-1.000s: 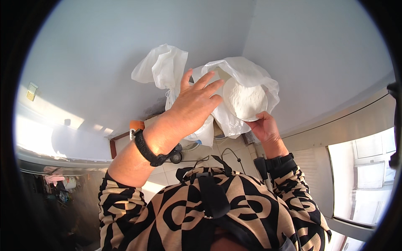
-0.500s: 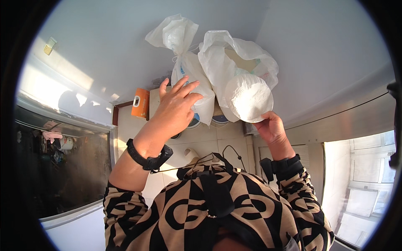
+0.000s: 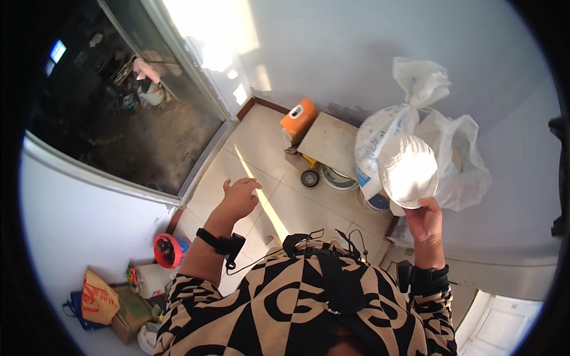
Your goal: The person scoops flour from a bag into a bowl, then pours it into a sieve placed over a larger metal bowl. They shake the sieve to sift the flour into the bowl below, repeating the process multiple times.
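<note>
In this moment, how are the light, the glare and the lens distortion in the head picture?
Head view: strong sun glares on the wall top centre, and a bright stripe crosses the floor tiles; the white bag in the right hand looks washed out; straight edges like the window frame bend toward the dark rim.

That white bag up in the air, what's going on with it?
A person is holding up a white plastic bag with the right hand, gripping it from below. The bag is knotted at the top and bulges round. The left hand is open and empty, held out over the tiled floor. Below, an orange box stands by the wall.
</note>
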Tool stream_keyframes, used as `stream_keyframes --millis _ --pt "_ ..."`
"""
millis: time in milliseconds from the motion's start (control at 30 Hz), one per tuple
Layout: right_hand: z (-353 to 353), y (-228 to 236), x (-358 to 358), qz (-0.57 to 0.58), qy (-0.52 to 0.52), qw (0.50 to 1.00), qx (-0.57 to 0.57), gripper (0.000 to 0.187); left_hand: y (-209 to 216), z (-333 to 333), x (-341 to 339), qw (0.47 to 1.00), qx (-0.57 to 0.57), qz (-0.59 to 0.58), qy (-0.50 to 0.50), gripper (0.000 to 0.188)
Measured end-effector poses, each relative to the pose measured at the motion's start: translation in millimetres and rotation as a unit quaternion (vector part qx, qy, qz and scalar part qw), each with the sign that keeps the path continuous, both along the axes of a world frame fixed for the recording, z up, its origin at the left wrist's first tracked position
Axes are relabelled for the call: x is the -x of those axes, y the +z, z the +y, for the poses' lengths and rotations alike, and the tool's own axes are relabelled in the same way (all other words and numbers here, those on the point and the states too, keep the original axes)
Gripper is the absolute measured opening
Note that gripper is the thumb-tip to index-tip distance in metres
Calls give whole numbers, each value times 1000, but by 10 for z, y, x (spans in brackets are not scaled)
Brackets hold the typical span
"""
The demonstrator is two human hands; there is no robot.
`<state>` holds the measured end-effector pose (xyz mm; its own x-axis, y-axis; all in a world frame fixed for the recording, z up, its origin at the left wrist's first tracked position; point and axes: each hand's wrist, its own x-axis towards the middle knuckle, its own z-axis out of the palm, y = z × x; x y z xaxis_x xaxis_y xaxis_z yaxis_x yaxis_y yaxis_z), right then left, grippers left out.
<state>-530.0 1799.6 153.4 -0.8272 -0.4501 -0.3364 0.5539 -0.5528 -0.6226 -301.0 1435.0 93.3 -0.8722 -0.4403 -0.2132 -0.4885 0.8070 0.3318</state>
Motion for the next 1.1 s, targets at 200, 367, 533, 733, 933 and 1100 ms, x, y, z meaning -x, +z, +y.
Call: stream_keyframes --millis 200,367,533,733,933,1100 --pt "-1257 -73 -221 3 107 994 37 63 -195 -650 -1270 984 -60 -51 163 30" --pt "-2378 -109 -381 18 179 983 33 67 -344 -1015 -2165 955 -89 -78 272 31" --pt "-3476 -91 -461 28 277 959 46 67 -464 -1322 -2726 923 -128 -102 349 34" --pt "-4905 -220 -362 19 363 931 41 67 -698 -1730 -2918 882 -145 -132 429 34" --pt "-6452 -378 -132 -12 473 879 56 66 -853 -2320 -2887 831 -144 -131 522 35" --pt "-7671 -336 -126 -22 542 836 80 65 -739 -2662 -2744 793 -165 -87 580 33"
